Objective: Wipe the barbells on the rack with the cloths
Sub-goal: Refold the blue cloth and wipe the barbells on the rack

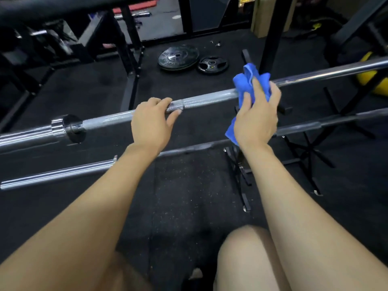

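Observation:
A chrome barbell [210, 97] runs across the view from lower left to upper right, resting on a black rack. My left hand [152, 124] grips its knurled shaft left of centre, fingers over the top and thumb underneath. My right hand [257, 116] holds a blue cloth [246, 82] wrapped over the bar further right, fingers spread on the cloth; a cloth tail hangs below the palm. A second barbell [63, 173] lies lower and nearer, passing under both forearms.
Black rack uprights [270, 32] and cross-braced feet [241, 171] stand behind and below the bars. Two black weight plates [178, 57] lie on the dark rubber floor beyond. A yellow object [371, 80] sits at far right. My bare knees are at the bottom.

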